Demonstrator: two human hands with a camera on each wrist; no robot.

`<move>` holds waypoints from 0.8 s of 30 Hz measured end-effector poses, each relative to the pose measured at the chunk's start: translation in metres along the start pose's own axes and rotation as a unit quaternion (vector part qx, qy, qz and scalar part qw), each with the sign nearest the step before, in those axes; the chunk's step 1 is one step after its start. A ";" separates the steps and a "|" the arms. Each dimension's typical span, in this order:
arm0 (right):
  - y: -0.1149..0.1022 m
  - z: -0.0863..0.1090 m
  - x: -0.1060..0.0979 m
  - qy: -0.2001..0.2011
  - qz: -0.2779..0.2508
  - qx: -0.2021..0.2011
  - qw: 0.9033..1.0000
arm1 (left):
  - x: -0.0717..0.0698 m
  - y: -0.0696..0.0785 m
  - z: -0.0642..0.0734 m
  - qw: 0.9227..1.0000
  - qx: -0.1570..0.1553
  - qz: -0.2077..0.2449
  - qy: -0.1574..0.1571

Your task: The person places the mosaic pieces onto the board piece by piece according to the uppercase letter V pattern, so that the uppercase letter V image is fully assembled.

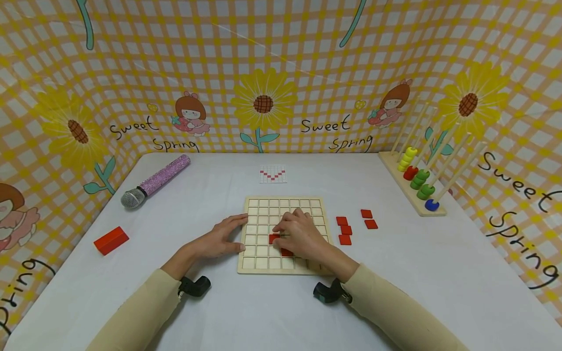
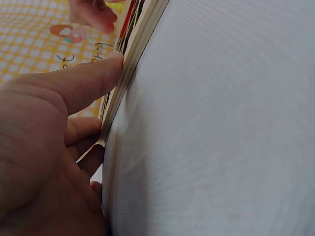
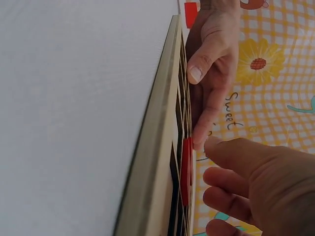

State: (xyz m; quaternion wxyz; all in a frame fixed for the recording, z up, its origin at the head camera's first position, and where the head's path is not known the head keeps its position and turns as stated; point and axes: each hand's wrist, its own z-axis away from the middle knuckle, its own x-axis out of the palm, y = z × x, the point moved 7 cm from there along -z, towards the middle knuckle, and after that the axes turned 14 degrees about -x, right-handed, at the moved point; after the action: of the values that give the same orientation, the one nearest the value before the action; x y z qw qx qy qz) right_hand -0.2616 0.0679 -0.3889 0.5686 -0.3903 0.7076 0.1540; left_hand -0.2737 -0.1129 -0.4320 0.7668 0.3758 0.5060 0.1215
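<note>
A wooden grid board point(image 1: 256, 226) lies flat on the table. My left hand point(image 1: 219, 238) rests at its left edge with fingers spread, and the thumb point(image 2: 101, 81) touches the side of the board in the left wrist view. Over the middle of the board is my right hand point(image 1: 303, 236), its fingers bent and the thumb and fingertips apart around a red square tile point(image 1: 273, 239). The right wrist view shows no tile between those fingers point(image 3: 231, 152). Another red tile point(image 1: 287, 252) sits in a cell below the hand, partly covered by it.
Several loose red tiles point(image 1: 345, 239) lie right of the board. Behind it is a small card point(image 1: 273, 174) with a red V pattern. A sparkly microphone point(image 1: 160, 180) and a red block point(image 1: 111, 240) are at left. A bead abacus point(image 1: 417, 185) stands at right.
</note>
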 end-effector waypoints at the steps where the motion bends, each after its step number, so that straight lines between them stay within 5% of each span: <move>1: 0.000 0.001 -0.002 0.003 -0.002 0.002 1.000 | 0.000 0.000 0.000 1.000 0.000 0.000 0.000; 24: 0.023 0.034 -0.039 0.051 0.007 0.025 0.998 | 0.000 0.000 0.000 1.000 -0.004 -0.001 0.000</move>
State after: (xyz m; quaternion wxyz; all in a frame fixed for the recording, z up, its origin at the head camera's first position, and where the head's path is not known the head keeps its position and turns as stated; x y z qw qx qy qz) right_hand -0.2528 0.1198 -0.3686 0.5407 -0.3783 0.7417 0.1198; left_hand -0.2735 -0.1125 -0.4318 0.7684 0.3722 0.5060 0.1222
